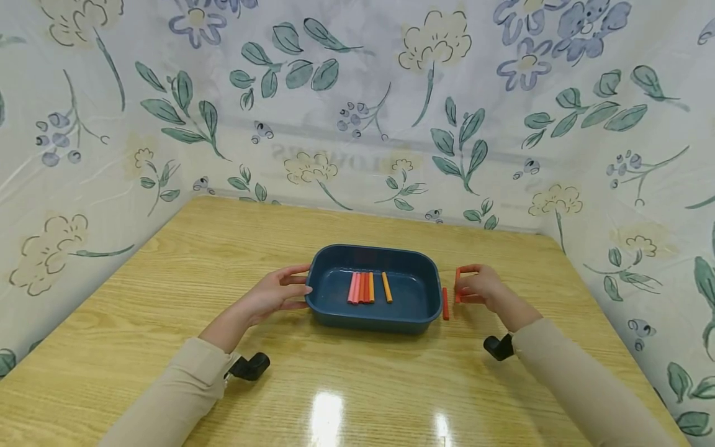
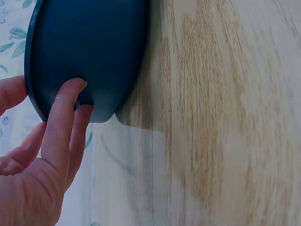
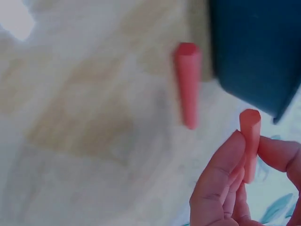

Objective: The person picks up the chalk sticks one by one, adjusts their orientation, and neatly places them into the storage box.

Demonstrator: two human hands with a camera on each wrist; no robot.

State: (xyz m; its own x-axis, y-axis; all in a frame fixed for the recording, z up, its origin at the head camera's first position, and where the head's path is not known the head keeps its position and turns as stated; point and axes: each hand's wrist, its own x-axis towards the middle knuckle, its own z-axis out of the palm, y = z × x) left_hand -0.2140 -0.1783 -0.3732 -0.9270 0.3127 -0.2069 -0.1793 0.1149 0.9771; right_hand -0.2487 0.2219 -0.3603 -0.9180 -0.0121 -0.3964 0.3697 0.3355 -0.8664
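Note:
A dark blue rectangular basin [image 1: 375,320] sits on the table. My left hand [image 1: 279,292] holds its left end; in the left wrist view one digit meets the rim and other fingers [image 2: 63,113] press the outer wall. Inside lie pink sticks [image 1: 354,288], red sticks [image 1: 364,288] and orange sticks [image 1: 387,287], mostly side by side, one orange apart. Right of the basin, my right hand [image 1: 483,288] pinches a red crayon-like stick [image 3: 250,141] between thumb and fingers. Another red stick [image 3: 189,84] lies on the table beside the basin's right wall.
The wood-grain table [image 1: 357,385] extends around the basin. A flower-patterned sheet [image 1: 357,124] hangs behind and along both sides. Black wrist mounts [image 1: 249,366] show at both cuffs.

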